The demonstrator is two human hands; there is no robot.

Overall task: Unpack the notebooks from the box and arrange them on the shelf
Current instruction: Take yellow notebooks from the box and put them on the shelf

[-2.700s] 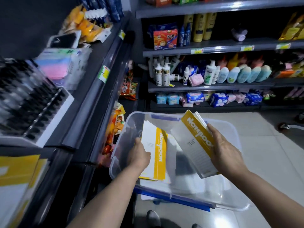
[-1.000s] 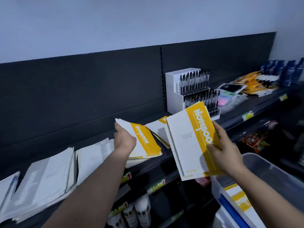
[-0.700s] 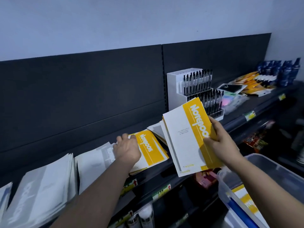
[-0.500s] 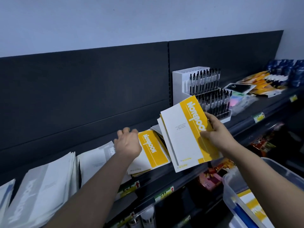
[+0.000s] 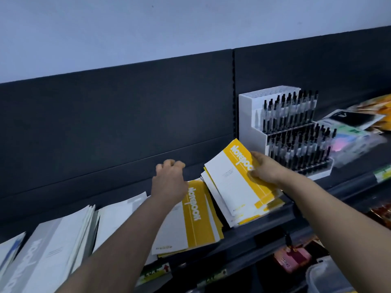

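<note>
- Gripped in the right hand (image 5: 264, 170): a few notebooks (image 5: 230, 180), thumb across the yellow band, other fingers hidden beneath the covers.
- Held low over the right pile (image 5: 251, 216) on the shelf (image 5: 264, 235), near edge apparently touching that pile, far edge raised toward the dark back panel.
- Long axis running from the shelf's front lip back toward the panel, far end swung a little to the right; roughly the same line as the pile below, not quite square to it.
- Grip on the right long edge, so landing spot down and to the left of the palm. Judged next: lower, square up, let go.
- Right hand clearly nearer; left hand (image 5: 169, 182) apart, over the far end of the left pile (image 5: 196, 216), fingers loosely curled, nothing held.
- Just to the right: pen stand (image 5: 296, 132), close to the knuckles. Worth avoiding.
- Against half a second ago: held notebooks brought down and back, from clear of the shelf front to over the pile; left fingers curled instead of spread.
- More stock presumably in the box (image 5: 330, 278), lower right, contents out of sight.
</note>
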